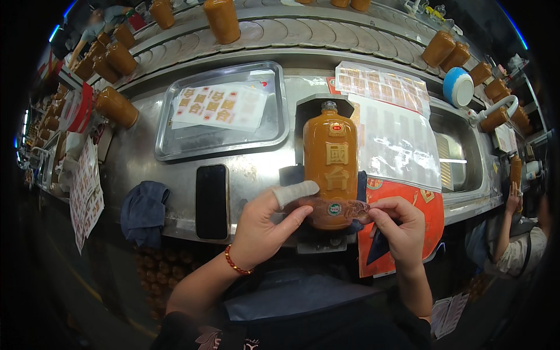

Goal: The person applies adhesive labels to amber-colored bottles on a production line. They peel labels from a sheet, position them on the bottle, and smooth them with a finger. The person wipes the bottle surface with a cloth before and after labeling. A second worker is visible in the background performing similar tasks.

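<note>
A brown glazed bottle (330, 131) with raised gold characters lies in a dark holder (309, 105), its neck pointing away from me. Across its lower end stretches a translucent brownish decal strip (352, 209) with a small green emblem. My left hand (262, 224) grips the strip's left end, thumb below and index finger above; a whitish finger cot (297, 192) covers that index finger. At the other end, my right hand (402, 226) pinches the strip between thumb and fingertips. A dark cloth shows beneath the bottle and by my right fingers.
Left of the bottle are a metal tray (274, 143) holding decal sheets (221, 108), a phone (212, 201) and a dark cloth (144, 213). Decal sheets (396, 137) and a red sheet (429, 219) lie right, before a sink (461, 149). Behind runs a conveyor (291, 32) carrying bottles. A co-worker's arm (506, 224) shows far right.
</note>
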The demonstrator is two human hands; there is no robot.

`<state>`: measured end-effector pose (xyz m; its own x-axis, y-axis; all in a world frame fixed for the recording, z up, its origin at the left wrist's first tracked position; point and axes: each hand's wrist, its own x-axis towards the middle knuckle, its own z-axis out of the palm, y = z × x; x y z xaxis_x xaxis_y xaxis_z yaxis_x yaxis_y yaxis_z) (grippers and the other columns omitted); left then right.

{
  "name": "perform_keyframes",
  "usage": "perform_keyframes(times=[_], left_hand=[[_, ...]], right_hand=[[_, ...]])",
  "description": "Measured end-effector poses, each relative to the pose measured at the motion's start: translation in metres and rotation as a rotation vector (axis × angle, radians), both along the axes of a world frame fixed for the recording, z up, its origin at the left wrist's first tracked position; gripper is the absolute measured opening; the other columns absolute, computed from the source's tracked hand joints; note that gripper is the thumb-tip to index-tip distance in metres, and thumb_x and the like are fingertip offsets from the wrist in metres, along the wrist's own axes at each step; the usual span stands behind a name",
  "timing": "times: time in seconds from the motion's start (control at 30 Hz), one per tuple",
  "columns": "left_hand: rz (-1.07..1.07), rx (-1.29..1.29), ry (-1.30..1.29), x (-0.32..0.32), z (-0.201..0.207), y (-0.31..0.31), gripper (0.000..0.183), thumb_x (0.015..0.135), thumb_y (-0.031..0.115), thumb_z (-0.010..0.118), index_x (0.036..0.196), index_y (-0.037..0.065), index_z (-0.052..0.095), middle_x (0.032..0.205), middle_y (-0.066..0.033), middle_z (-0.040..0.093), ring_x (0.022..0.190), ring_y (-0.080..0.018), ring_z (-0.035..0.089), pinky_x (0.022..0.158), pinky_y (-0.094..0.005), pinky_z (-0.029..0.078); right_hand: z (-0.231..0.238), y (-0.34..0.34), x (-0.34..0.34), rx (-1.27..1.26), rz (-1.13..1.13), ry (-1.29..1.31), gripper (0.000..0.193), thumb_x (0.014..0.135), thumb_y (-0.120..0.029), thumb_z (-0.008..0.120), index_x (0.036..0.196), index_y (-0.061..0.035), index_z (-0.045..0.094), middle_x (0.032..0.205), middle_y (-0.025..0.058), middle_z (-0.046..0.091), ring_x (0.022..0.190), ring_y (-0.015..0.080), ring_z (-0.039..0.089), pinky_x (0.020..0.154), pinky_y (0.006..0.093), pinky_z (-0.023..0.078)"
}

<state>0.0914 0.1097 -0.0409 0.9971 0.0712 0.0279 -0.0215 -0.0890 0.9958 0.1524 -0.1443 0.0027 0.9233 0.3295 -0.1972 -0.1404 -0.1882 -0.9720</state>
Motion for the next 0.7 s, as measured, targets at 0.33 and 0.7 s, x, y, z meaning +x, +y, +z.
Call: perform_keyframes(times=[0.33, 0.7], left_hand=[[0.042, 0.126, -0.041, 0.003, 0.004, -0.004, 0.040, 0.091, 0.010, 0.075, 0.131, 0.008, 0.069, 0.096, -0.0082, 0.068, 0.088, -0.0183, 0.066, 0.080, -0.0303, 0.056], [0.048, 0.162, -0.066, 0.004, 0.004, -0.004, 0.034, 0.092, 0.003, 0.075, 0.124, -0.002, 0.067, 0.095, -0.0041, 0.067, 0.085, -0.0099, 0.066, 0.075, -0.0250, 0.053]], right_hand=[[-0.005, -0.002, 0.009, -0.022, 0.015, -0.026, 0.010, 0.098, -0.003, 0.067, 0.103, 0.0056, 0.067, 0.088, 0.0108, 0.076, 0.083, 0.0127, 0.073, 0.075, 0.0228, 0.055], [-0.009, 0.001, 0.013, -0.015, 0.006, 0.004, 0.009, 0.098, -0.002, 0.066, 0.102, 0.0050, 0.068, 0.087, 0.0085, 0.075, 0.080, 0.0100, 0.071, 0.071, 0.0205, 0.052]])
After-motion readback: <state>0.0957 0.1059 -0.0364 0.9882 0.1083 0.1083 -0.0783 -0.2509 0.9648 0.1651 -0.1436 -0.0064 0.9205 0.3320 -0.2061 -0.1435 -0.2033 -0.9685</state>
